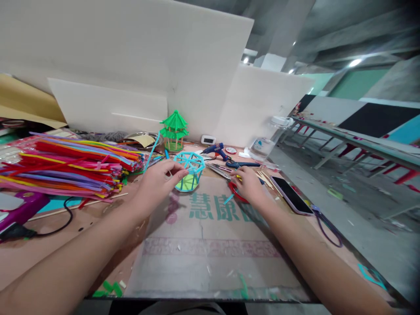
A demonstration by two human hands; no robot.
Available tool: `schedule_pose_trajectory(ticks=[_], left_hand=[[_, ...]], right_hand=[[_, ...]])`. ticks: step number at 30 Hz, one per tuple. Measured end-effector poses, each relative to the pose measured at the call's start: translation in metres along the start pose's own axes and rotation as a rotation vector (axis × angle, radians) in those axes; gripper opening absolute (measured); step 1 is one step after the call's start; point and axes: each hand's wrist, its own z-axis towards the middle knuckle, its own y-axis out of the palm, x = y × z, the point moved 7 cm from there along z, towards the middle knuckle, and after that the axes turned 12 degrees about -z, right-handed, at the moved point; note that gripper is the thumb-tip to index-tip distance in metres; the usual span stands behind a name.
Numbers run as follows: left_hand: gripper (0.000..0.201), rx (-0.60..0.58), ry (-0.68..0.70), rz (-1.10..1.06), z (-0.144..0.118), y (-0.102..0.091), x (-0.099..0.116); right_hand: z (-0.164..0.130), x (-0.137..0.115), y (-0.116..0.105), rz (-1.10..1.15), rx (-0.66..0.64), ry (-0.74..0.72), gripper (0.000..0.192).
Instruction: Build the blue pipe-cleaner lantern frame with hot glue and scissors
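Holding the turquoise straw frame by its near rim, the left hand has thumb and fingers pinched shut on one strut; the frame stands upright on the cardboard sheet, near mid-table, with a green disc visible at its base. A long turquoise straw rises slanting just behind this hand — whether the hand also grips it cannot be told.

Right hand lies palm-down, fingers curled over the red-handled scissors; grip closed around the handle as far as can be seen, fingertips partly hidden. A short turquoise straw piece lies just beside the scissors, on the cardboard.

Surroundings: pile of coloured straws to the left, well apart from the frame; green straw pavilion behind it by the white boards; blue glue gun and blue-handled pliers beyond the right hand; phone to its right — face up, screen dark.
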Motion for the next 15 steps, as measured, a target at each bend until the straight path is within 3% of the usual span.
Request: schedule_pose_trajectory(ticks=[3, 7, 11, 15], left_hand=[[0.027, -0.003, 0.008, 0.013, 0.000, 0.002, -0.004], [0.026, 0.006, -0.006, 0.017, 0.001, 0.002, -0.006], [0.026, 0.003, -0.015, 0.019, 0.001, 0.001, -0.005], [0.027, 0.004, -0.004, 0.038, 0.002, -0.001, -0.003]], right_hand=[[0.017, -0.031, 0.000, 0.104, -0.012, -0.107, 0.022], [0.046, -0.066, 0.022, 0.198, -0.073, -0.173, 0.018], [0.066, -0.078, 0.046, 0.256, -0.105, -0.157, 0.008], [0.070, -0.078, 0.047, 0.318, -0.109, -0.136, 0.009]])
